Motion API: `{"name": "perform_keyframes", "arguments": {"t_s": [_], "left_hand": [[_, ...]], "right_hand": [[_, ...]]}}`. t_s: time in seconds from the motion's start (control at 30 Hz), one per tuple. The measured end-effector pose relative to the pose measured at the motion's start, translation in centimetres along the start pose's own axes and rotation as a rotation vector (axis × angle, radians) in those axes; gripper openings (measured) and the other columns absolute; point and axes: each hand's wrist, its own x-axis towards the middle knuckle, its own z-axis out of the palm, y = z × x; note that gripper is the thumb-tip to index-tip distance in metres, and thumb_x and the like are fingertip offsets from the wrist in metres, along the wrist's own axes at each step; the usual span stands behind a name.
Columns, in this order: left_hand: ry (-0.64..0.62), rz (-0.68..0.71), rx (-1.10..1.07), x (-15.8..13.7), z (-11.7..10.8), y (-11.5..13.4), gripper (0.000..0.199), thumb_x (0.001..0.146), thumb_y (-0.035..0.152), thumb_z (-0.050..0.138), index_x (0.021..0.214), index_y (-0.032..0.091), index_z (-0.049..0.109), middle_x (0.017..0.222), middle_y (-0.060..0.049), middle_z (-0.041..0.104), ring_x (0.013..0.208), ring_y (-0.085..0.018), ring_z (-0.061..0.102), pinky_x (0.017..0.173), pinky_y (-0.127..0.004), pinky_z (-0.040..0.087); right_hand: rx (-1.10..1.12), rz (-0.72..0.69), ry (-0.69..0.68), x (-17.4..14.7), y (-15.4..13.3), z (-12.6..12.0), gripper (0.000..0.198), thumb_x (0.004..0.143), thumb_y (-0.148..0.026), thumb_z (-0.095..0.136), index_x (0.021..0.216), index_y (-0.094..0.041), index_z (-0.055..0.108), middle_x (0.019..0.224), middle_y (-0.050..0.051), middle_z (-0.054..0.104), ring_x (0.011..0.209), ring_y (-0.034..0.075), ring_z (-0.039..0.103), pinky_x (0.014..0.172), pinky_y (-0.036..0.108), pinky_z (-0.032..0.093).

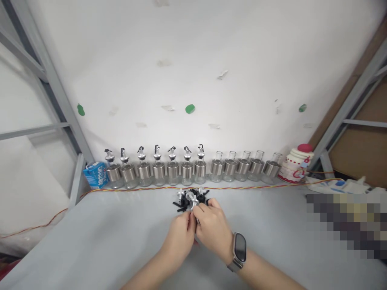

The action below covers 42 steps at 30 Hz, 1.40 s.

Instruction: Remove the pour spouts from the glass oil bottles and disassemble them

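At a gray table (105, 233), 12 bottles (187, 170) line the wall, 7 topped, as a person's left hand (180, 231) and right hand (214, 227) meet beside piled pour spouts (191, 197), fingers curled inward, their grip hidden; whether they are clamped cannot be told.

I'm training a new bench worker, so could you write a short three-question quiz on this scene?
1. How many bottles in the row stand without a pourer top?
2. True or false: the watch is on the same arm as the right hand.
3. Fill in the missing word: by the row's left end sits a blue ____.

Key: 1, five; 2, true; 3, carton.
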Motion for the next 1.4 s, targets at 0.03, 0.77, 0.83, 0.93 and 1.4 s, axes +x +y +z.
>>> {"name": "perform_keyframes", "arguments": {"t_s": [0.03,0.77,0.83,0.93,1.4], "left_hand": [[0.004,0.002,-0.005,0.1,0.0,-0.1,0.033,0.083,0.036,0.029,0.064,0.017,0.046,0.055,-0.001,0.054,0.042,-0.012,0.053,0.040,-0.020,0.039],[-0.062,-0.078,-0.093,0.3,-1.1,-0.2,0.049,0.082,0.053,0.021,0.065,0.017,0.048,0.047,0.001,0.052,0.040,-0.012,0.050,0.039,-0.020,0.036],[-0.070,-0.015,-0.053,0.0,-1.4,0.0,0.045,0.084,0.050,0.021,0.069,0.018,0.048,0.053,0.001,0.053,0.045,-0.012,0.051,0.043,-0.020,0.036],[-0.067,0.121,0.122,-0.4,-1.8,0.3,0.033,0.085,0.044,0.027,0.076,0.019,0.047,0.063,0.001,0.055,0.054,-0.012,0.052,0.052,-0.020,0.037],[-0.023,0.094,0.196,-0.3,-1.4,-0.4,0.029,0.086,0.039,0.025,0.070,0.021,0.041,0.052,0.003,0.048,0.047,-0.012,0.047,0.048,-0.020,0.031]], "right_hand": [[-0.004,-0.004,0.002,0.0,0.0,0.0,0.018,0.060,-0.001,0.044,0.056,-0.017,0.050,0.054,0.001,0.053,0.050,0.013,0.039,0.064,0.028,0.025],[0.689,0.493,-0.312,-0.1,1.1,0.3,0.018,0.062,-0.006,0.039,0.071,-0.019,0.046,0.064,0.000,0.058,0.061,0.014,0.053,0.058,0.023,0.035],[0.891,0.650,-0.360,0.3,1.5,0.4,0.017,0.059,-0.006,0.040,0.070,-0.018,0.044,0.060,-0.001,0.056,0.057,0.014,0.054,0.055,0.023,0.039],[1.201,0.782,-0.446,0.6,1.6,0.1,0.022,0.055,-0.005,0.042,0.072,-0.019,0.040,0.054,-0.005,0.053,0.053,0.014,0.054,0.054,0.025,0.044],[0.508,0.252,-0.149,-0.8,1.5,1.0,0.033,0.076,-0.006,0.038,0.107,-0.017,0.043,0.101,0.009,0.050,0.096,0.020,0.049,0.083,0.036,0.039]]}}
